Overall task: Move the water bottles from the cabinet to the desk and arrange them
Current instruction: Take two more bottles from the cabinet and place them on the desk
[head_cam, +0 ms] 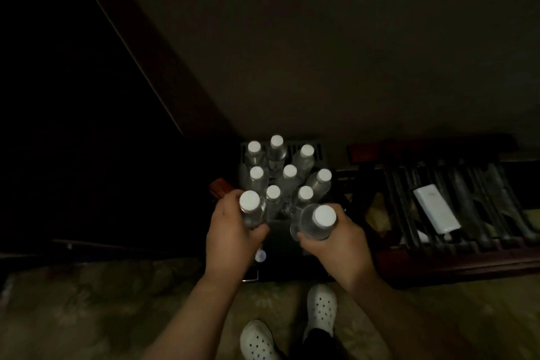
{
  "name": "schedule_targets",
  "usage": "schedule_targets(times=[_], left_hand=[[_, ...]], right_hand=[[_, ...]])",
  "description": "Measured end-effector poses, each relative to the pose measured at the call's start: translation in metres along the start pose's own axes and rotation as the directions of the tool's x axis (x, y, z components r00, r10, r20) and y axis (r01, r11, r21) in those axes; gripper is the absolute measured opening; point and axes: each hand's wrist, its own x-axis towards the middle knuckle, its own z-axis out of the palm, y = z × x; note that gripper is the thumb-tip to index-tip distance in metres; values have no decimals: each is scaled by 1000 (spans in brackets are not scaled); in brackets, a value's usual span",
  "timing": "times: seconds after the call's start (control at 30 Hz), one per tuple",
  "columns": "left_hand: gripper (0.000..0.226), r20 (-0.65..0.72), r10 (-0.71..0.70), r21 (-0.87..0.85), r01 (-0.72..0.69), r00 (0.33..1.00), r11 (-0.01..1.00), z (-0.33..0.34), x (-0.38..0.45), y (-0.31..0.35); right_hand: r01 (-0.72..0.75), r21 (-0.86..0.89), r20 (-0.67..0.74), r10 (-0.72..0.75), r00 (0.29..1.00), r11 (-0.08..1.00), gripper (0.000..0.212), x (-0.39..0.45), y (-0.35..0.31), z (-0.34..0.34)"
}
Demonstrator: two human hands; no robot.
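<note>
Dim carpet [122, 310] lies underfoot. Left hand [230, 231] wraps one water bottle [250, 209]; right hand [333, 240] wraps another bottle [317, 222], both just before the standing cluster [287, 172] (tightly packed). Any careless swing could topple neighbours.

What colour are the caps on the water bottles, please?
White caps on clear water bottles, seen best in the head view.

Support: the dark cabinet top [285, 238] you face.
On it: eight upright, white-capped bottles [290, 171], clustered together.
Beside it: slatted rack [479, 184] bearing a white device [436, 209].
</note>
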Motion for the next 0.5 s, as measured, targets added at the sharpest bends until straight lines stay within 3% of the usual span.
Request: schedule_targets(times=[0.23,0.5], left_hand=[[68,106,245,91,-255,964,963,-99,-18,121],[63,235,493,69,-520,838,851,-161,-59,280]], right_hand=[[86,-30,-16,-86,996,996,62,-55,-95,-133],[117,-56,-107,-123,987,991,63,-133,-144,-289]])
